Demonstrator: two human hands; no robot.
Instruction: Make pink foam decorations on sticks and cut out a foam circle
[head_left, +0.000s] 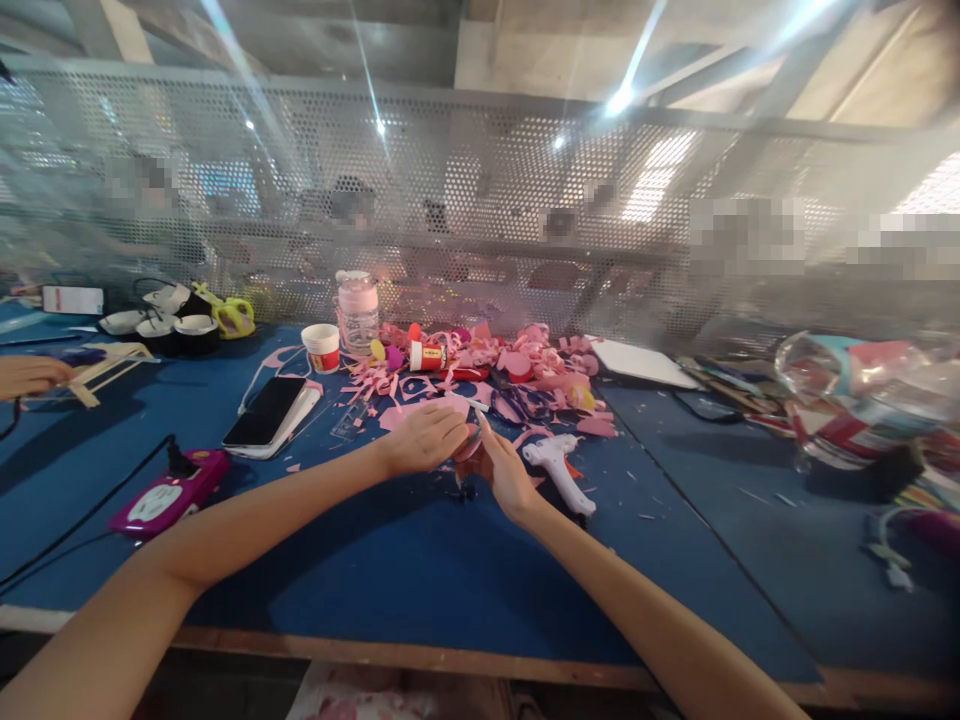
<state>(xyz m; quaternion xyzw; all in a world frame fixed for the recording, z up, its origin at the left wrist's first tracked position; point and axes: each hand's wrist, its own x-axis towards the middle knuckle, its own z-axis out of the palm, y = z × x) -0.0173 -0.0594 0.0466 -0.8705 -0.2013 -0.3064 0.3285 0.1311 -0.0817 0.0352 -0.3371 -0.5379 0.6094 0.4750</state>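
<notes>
My left hand (pixel 424 437) and my right hand (pixel 504 474) meet over the blue table (pixel 390 560), just in front of a heap of pink foam cut-outs (pixel 517 372). Both hands have their fingers closed around a small pink piece (pixel 469 447) held between them; its shape is mostly hidden. A white glue gun (pixel 559 468) lies on the table right beside my right hand.
A phone on a white case (pixel 268 414), a magenta power strip with a black cord (pixel 171 492), a red-and-white cup (pixel 322 347), a pink bottle (pixel 358 311), tape rolls (pixel 176 328) and a plastic bag of supplies (pixel 855 390) stand around. Another person's hand (pixel 30 375) rests at far left. A perforated metal screen (pixel 480 210) backs the table.
</notes>
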